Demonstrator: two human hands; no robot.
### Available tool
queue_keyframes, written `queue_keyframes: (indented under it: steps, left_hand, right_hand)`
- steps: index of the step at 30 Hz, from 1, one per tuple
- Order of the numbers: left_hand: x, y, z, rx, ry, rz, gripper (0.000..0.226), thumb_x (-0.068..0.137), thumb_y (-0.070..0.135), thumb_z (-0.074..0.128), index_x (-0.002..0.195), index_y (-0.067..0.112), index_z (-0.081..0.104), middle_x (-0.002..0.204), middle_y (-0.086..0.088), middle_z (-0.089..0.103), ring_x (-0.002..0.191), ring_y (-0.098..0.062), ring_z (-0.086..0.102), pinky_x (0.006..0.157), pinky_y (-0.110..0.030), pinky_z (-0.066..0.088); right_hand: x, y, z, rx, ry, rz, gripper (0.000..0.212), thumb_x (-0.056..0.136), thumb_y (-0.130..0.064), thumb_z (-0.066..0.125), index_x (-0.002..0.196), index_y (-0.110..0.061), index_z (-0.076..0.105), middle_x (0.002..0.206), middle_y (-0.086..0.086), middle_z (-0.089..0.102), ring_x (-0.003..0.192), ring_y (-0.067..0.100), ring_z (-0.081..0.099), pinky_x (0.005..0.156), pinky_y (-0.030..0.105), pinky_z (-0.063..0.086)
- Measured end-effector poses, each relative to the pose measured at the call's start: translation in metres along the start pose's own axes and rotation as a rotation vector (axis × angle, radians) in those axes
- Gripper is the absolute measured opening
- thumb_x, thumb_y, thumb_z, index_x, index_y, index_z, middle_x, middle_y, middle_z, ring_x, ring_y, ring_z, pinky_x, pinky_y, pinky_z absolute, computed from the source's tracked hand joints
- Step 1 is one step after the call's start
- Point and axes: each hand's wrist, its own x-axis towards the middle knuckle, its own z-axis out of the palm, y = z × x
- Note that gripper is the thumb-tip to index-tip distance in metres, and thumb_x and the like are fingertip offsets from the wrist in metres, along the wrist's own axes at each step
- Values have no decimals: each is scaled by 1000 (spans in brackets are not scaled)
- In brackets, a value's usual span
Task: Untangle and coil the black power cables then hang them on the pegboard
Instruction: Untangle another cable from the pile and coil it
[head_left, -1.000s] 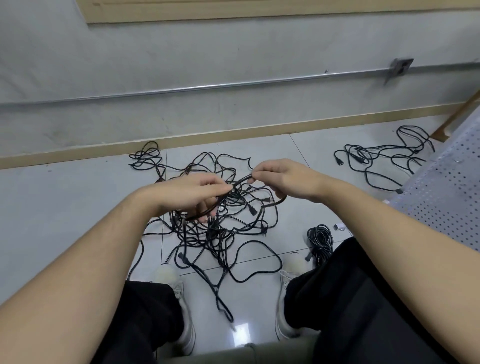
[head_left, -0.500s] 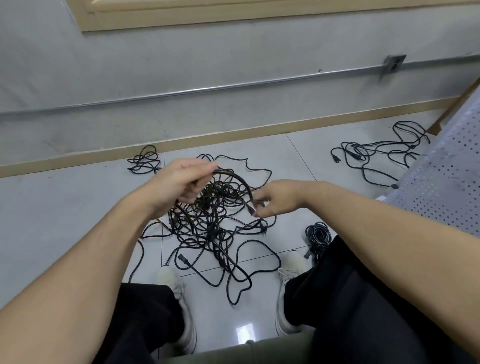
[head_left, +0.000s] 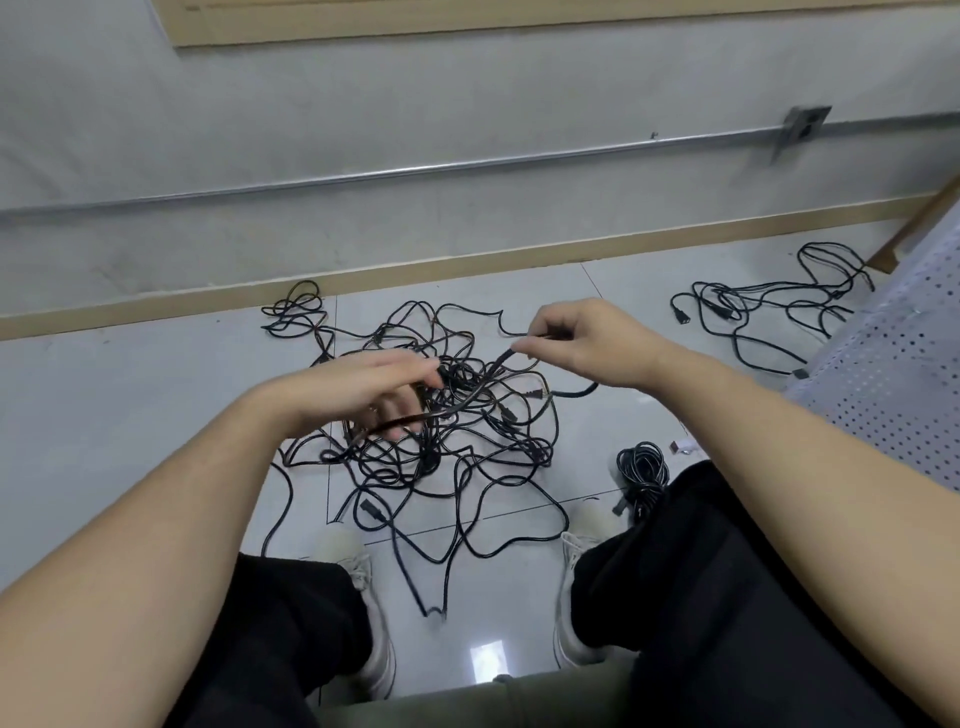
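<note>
I have both hands raised over the tangle (head_left: 447, 415) of black cables, which lies on the tiled floor (head_left: 130, 415) between my feet and the wall. My right hand (head_left: 587, 338) pinches one cable (head_left: 501, 358) between thumb and fingertips; from that pinch the strand slopes down and left to my left hand (head_left: 363, 389). The left hand is curled around the same strand, fingers bent over it with the palm facing down, and the cable leaves below the palm toward the heap. A short loose end curves out beneath my right wrist.

The tangle itself is a loose knot of many loops with several plugs showing, and a few strands trail toward my shoes (head_left: 363, 613). A smaller bunch (head_left: 296, 312) sits at the far left of the tangle, close to the skirting. A second, looser spread of cables (head_left: 763, 317) lies well apart by the floor's far right, beside the pegboard (head_left: 893, 384), a white perforated panel along the right edge. A coiled cable (head_left: 641, 467) rests on the floor just beside my right knee, with a small white item (head_left: 681, 447) near it.
</note>
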Motion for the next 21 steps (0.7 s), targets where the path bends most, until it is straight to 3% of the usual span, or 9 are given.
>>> queue_keyframes:
  steps: [4, 6, 10, 12, 14, 18, 21]
  left_hand:
    - [10, 25, 36, -54, 15, 84, 29, 101, 47, 54, 125, 33, 60, 91, -3, 68, 73, -17, 66, 66, -21, 52]
    - [14, 34, 52, -103, 28, 144, 23, 106, 33, 51, 127, 27, 58, 87, -5, 64, 63, -15, 61, 57, -17, 49]
    - [21, 42, 61, -176, 79, 241, 18, 107, 32, 50, 95, 22, 60, 65, 4, 36, 49, -10, 31, 44, -21, 29]
    - [21, 45, 55, -202, 86, 273, 20, 103, 32, 54, 86, 22, 57, 62, 6, 32, 49, -9, 25, 45, -20, 19]
    - [18, 45, 46, -245, 82, 309, 22, 97, 37, 62, 80, 24, 58, 60, 8, 33, 50, -9, 25, 49, -22, 19]
    - [10, 34, 24, -360, 32, 369, 25, 85, 32, 70, 63, 29, 59, 54, 9, 35, 45, -7, 25, 45, -18, 25]
    - [5, 25, 13, -364, -91, 335, 38, 63, 46, 87, 63, 24, 56, 51, 5, 31, 43, -10, 24, 42, -19, 27]
  right_hand:
    - [-3, -10, 6, -22, 0, -49, 24, 93, -38, 72, 80, -18, 67, 56, -13, 51, 52, 5, 40, 51, 18, 35]
    - [-4, -11, 7, -40, -20, -49, 23, 94, -40, 70, 79, -22, 66, 57, -13, 52, 52, 5, 41, 51, 18, 37]
    - [-6, -11, 5, 77, -79, -45, 34, 98, -37, 65, 69, -21, 59, 61, -5, 51, 58, 12, 42, 56, 28, 38]
    - [-7, -8, 1, 104, -186, 13, 49, 95, -47, 64, 58, -16, 55, 56, -1, 51, 56, 15, 43, 58, 28, 38]
    - [-5, -1, -3, -24, -277, 94, 49, 86, -53, 64, 52, -18, 59, 52, -4, 53, 54, 14, 42, 59, 29, 35]
    - [4, 18, -1, -162, -337, 175, 32, 90, -40, 66, 74, -14, 75, 59, -6, 53, 55, 8, 42, 58, 25, 33]
    - [4, 24, 0, -156, -393, 234, 27, 84, -37, 62, 90, -19, 80, 69, -8, 58, 67, 6, 51, 65, 23, 38]
